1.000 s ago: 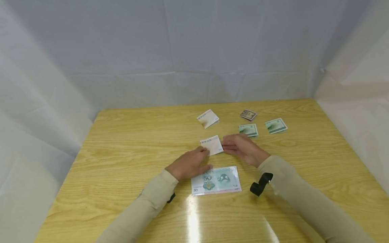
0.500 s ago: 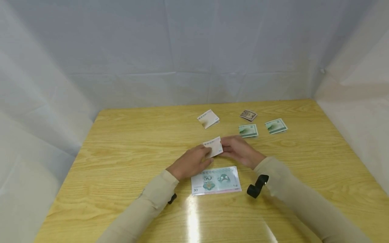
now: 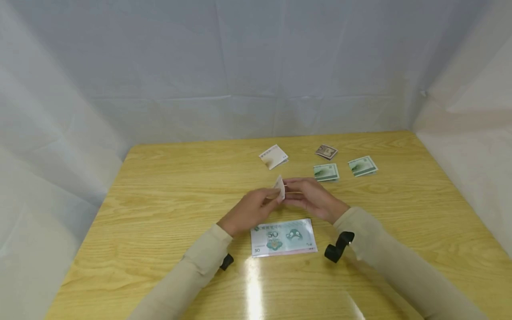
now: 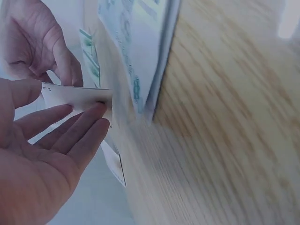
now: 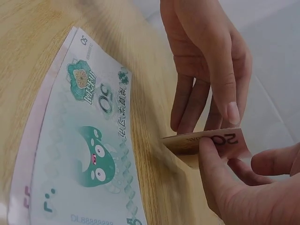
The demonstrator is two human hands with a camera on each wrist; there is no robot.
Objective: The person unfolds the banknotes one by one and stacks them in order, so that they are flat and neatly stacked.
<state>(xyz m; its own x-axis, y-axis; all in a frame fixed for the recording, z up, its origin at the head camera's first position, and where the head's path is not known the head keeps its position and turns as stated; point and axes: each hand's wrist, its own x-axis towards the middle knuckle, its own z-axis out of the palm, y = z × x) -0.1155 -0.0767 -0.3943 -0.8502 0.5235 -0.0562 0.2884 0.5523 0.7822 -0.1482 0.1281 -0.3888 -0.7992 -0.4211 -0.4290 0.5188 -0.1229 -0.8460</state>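
Note:
A small folded paper note (image 3: pixel 281 187) (image 4: pixel 84 96) stands nearly on edge between both hands. My left hand (image 3: pixel 249 210) (image 4: pixel 51 154) pinches it between thumb and fingers. In the right wrist view the note's other face (image 5: pixel 225 142) shows a printed 50, and my right hand (image 3: pixel 318 199) (image 5: pixel 243 187) touches it with thumb and fingertips. Just in front of the hands lies a green 50 note (image 3: pixel 285 238) (image 5: pixel 93 150) on top of a pinkish one (image 5: pixel 23 187), both flat.
On the wooden table (image 3: pixel 180 178), farther back, lie a folded whitish note (image 3: pixel 274 156), a folded brown note (image 3: pixel 326 151) and two folded green notes, one nearer (image 3: pixel 326 172) and one at the right (image 3: pixel 362 166). White sheeting (image 3: pixel 256 66) hangs around the table.
Between my hands, the small note has gone from lying nearly flat to standing on edge, turned away from the head camera. My right hand has moved a little left, onto the note.

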